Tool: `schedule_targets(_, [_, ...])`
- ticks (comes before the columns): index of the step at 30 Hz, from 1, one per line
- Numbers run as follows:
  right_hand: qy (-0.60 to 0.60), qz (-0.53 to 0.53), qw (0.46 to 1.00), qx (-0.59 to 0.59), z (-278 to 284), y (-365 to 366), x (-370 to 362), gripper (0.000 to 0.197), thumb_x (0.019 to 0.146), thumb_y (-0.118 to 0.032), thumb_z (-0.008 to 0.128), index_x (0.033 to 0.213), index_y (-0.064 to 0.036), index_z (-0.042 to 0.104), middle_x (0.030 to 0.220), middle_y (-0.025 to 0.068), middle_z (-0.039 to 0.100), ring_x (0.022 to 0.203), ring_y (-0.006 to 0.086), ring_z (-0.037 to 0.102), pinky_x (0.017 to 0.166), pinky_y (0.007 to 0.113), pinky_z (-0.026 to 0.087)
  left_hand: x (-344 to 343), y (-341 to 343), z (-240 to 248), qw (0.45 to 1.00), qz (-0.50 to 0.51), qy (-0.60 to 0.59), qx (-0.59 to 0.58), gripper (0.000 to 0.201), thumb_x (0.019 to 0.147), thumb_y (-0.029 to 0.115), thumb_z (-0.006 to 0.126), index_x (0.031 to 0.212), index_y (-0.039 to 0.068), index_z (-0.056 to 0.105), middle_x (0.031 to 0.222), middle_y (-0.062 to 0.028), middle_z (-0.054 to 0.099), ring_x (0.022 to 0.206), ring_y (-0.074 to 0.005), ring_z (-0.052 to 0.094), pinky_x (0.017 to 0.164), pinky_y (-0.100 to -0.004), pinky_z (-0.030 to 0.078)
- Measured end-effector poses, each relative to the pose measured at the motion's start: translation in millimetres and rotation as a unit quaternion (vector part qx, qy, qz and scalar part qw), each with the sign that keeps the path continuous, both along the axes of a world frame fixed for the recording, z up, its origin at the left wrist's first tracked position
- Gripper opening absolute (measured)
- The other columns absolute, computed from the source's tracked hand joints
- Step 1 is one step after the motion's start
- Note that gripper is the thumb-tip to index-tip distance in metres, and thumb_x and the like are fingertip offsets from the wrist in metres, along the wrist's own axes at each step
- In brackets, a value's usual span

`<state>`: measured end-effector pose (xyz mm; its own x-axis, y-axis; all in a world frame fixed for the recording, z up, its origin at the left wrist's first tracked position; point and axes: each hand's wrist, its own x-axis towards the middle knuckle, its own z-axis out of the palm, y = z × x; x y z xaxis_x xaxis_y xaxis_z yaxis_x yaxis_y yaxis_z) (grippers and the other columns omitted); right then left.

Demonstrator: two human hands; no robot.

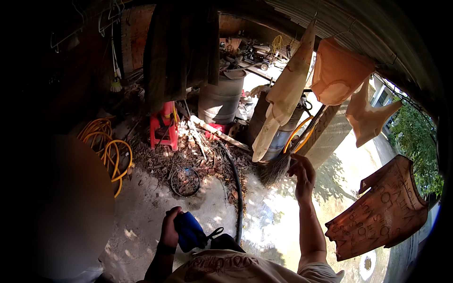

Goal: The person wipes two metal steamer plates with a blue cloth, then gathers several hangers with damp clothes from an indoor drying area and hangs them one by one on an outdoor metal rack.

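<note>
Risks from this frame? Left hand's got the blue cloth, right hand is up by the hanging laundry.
1. The blue cloth is bunched in the left hand alone; it may slip onto the dirty floor.
2. The right hand reaches near the cream garment and could knock it off its hanger.
3. The black hose lies underfoot: a likely trip hazard.

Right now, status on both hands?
Left hand grips blue cloth. Right hand raised, empty, fingers open, beside hanging cream garment. Nothing between them.
</note>
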<state>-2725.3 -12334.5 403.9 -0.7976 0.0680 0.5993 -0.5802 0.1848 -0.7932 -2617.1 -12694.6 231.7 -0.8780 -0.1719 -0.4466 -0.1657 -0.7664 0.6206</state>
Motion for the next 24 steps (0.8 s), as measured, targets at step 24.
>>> schedule_targets(24, [0.334, -0.212, 0.873, 0.286, 380.1, 73.5, -327.3, 0.019, 0.088, -0.013, 0.058, 0.097, 0.0042, 0.055, 0.093, 0.0141, 0.063, 0.089, 0.0222, 0.063, 0.083, 0.032, 0.052, -252.9, 16.2, 100.7, 0.935, -0.159, 0.314, -0.039, 0.021, 0.084, 0.018, 0.058, 0.098, 0.003, 0.050, 0.069, -0.0019, 0.043, 0.069, -0.0189, 0.052, 0.068, -0.0342, 0.046])
